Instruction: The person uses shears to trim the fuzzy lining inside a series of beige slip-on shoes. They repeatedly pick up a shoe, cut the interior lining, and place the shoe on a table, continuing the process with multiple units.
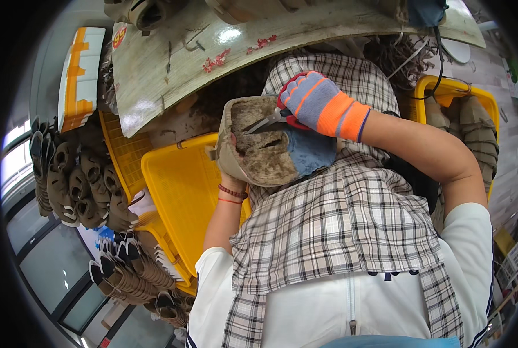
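Note:
A khaki shoe upper [253, 159] with brown fleece lining and a blue cloth end lies turned open above my lap. My left hand [233, 182] holds it from underneath; most of the fingers are hidden behind it, and beaded and red cords circle the wrist. In a grey and orange striped glove, my right hand [317, 101] is closed round the red handles of a pair of scissors [263, 123]. The scissor blades point left into the fleece side of the upper, beside a dark slit in the lining.
A worn work table [172, 64] curves across the far side, with shoe uppers on it. Yellow baskets [174, 191] stand at my left, and another yellow basket [484, 95] with stacked khaki pieces stands at my right. Shoe uppers [79, 185] hang or pile at far left. A checked apron [328, 232] covers my lap.

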A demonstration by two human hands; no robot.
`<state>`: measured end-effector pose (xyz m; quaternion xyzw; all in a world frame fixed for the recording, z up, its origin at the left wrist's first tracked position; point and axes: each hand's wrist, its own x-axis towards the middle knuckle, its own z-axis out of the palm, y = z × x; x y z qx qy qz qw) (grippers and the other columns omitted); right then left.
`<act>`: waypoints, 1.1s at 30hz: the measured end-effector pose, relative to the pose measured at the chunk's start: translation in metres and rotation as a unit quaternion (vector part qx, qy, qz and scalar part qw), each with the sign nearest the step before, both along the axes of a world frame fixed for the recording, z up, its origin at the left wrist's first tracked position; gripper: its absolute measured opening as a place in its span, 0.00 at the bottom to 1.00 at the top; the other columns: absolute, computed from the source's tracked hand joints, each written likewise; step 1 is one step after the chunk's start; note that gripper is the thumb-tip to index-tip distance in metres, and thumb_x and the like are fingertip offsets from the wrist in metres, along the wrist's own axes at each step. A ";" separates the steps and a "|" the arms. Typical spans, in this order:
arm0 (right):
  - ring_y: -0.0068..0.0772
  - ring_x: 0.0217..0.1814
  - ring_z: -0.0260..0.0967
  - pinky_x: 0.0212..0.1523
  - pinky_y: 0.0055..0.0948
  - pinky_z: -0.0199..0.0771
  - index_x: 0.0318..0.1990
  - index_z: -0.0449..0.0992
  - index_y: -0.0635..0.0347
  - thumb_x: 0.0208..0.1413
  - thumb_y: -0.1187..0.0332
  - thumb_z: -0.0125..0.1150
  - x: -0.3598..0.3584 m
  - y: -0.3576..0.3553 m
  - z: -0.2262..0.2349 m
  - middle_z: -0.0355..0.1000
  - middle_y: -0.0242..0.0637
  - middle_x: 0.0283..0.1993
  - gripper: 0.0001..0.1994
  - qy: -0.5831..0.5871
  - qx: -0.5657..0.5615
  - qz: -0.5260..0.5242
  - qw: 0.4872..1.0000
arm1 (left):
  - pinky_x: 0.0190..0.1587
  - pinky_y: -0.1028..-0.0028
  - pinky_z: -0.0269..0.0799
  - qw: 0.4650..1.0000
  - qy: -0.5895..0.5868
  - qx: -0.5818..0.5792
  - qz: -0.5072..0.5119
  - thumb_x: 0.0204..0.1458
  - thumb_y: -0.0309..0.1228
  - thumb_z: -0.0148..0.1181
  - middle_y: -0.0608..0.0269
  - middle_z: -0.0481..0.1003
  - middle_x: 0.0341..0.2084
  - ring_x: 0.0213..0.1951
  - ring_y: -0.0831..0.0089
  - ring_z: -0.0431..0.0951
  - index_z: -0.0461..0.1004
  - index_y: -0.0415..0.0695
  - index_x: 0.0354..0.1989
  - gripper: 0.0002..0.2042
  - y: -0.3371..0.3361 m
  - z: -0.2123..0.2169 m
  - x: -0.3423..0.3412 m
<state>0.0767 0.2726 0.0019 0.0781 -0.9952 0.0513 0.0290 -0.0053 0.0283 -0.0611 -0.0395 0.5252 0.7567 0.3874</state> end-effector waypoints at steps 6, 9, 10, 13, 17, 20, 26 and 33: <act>0.35 0.33 0.70 0.35 0.30 0.67 0.28 0.73 0.55 0.42 0.58 0.60 -0.005 -0.002 0.021 0.71 0.37 0.28 0.11 -0.080 0.005 -0.013 0.997 | 0.50 0.65 0.70 0.993 -0.075 0.092 0.021 0.57 0.41 0.52 0.61 0.68 0.52 0.51 0.67 0.69 0.63 0.44 0.56 0.22 -0.002 -0.001 0.002; 0.35 0.30 0.70 0.32 0.29 0.67 0.30 0.74 0.55 0.41 0.57 0.62 0.001 0.002 0.022 0.71 0.36 0.25 0.13 -0.007 -0.012 -0.024 1.000 | 0.51 0.64 0.69 0.991 -0.079 0.102 0.017 0.57 0.41 0.53 0.62 0.68 0.52 0.51 0.67 0.69 0.63 0.44 0.56 0.22 -0.009 -0.010 -0.001; 0.36 0.28 0.70 0.31 0.29 0.68 0.31 0.74 0.54 0.40 0.56 0.62 0.010 0.009 0.015 0.71 0.35 0.24 0.14 0.063 -0.033 -0.018 0.997 | 0.51 0.64 0.69 0.991 -0.083 0.105 0.017 0.57 0.41 0.53 0.61 0.68 0.52 0.51 0.67 0.69 0.63 0.44 0.56 0.22 -0.010 -0.013 -0.002; 0.40 0.27 0.71 0.30 0.31 0.70 0.36 0.74 0.56 0.41 0.49 0.64 0.034 0.025 0.019 0.73 0.38 0.25 0.21 0.061 -0.168 -0.129 0.975 | 0.52 0.64 0.69 0.997 -0.028 0.066 0.003 0.57 0.40 0.52 0.62 0.68 0.52 0.51 0.68 0.69 0.62 0.44 0.57 0.21 0.004 0.003 -0.002; 0.38 0.29 0.73 0.33 0.30 0.72 0.36 0.73 0.59 0.40 0.45 0.68 0.053 0.009 0.041 0.73 0.40 0.26 0.26 -0.014 -0.525 -0.275 0.805 | 0.52 0.67 0.68 0.949 0.274 -0.014 -0.156 0.57 0.35 0.50 0.60 0.67 0.52 0.51 0.69 0.69 0.61 0.42 0.57 0.20 0.027 0.009 -0.024; 0.26 0.34 0.69 0.37 0.27 0.69 0.44 0.68 0.66 0.42 0.58 0.72 0.044 -0.018 0.081 0.72 0.39 0.32 0.27 0.044 -0.634 -0.175 0.752 | 0.51 0.72 0.67 0.931 0.315 0.066 -0.172 0.55 0.28 0.49 0.60 0.70 0.48 0.47 0.70 0.71 0.64 0.38 0.54 0.18 0.075 0.033 -0.036; 0.25 0.32 0.69 0.35 0.26 0.71 0.46 0.69 0.66 0.44 0.69 0.68 0.081 0.042 0.105 0.72 0.41 0.30 0.21 0.310 -0.441 -0.268 0.798 | 0.51 0.77 0.63 0.823 0.516 0.129 -0.199 0.49 0.21 0.53 0.63 0.68 0.47 0.46 0.76 0.68 0.71 0.37 0.49 0.16 0.203 0.139 -0.036; 0.24 0.25 0.63 0.30 0.27 0.68 0.36 0.70 0.64 0.44 0.67 0.68 0.095 0.217 0.072 0.70 0.35 0.25 0.15 0.434 -0.255 -0.477 0.721 | 0.40 0.77 0.69 0.944 0.298 0.045 0.136 0.56 0.32 0.54 0.64 0.71 0.33 0.36 0.78 0.71 0.69 0.39 0.40 0.09 0.208 0.074 -0.151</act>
